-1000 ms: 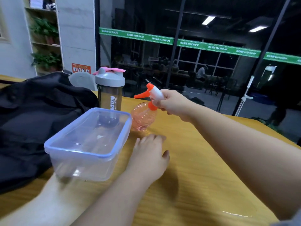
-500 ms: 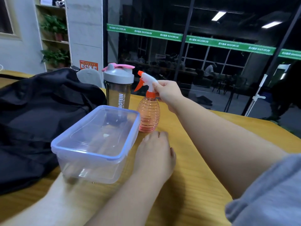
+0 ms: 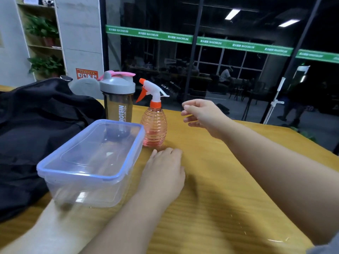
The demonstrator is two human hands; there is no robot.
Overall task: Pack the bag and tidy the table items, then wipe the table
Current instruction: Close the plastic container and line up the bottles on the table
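Head view, items as we log them.

Table (image 3: 220, 189): yellow wood grain top, its far edge running against dark glass.

Bag (image 3: 36, 129): black soft fabric, slumped on the left part of the table, with a metal fitting showing at its top edge. We cannot tell whether it is zipped or unzipped.

Box (image 3: 91, 162): clear plastic, rectangular, with a blue-rimmed lid seated on it. It stands just beside the bag, nearest to us of the table items, and nothing shows through its walls.

Shaker bottle (image 3: 118, 99): smoky dark body with white lettering, grey screw cap, pink flip tab. It stands upright behind the box, at the bag's right edge.

Spray bottle (image 3: 155, 125): ribbed, see-through pink-orange body, orange collar, white head with an orange trigger and nozzle tip pointing left. It stands upright on the table, just right of the shaker bottle and beside the far right corner of the box.

Left hand (image 3: 163, 173): lies palm down on the table, fingers straight, fingertips near the base of the spray bottle but apart from it.

Right hand (image 3: 201, 114): in the air to the right of the spray bottle's head, clear of it, fingers loosely curled, holding nothing.
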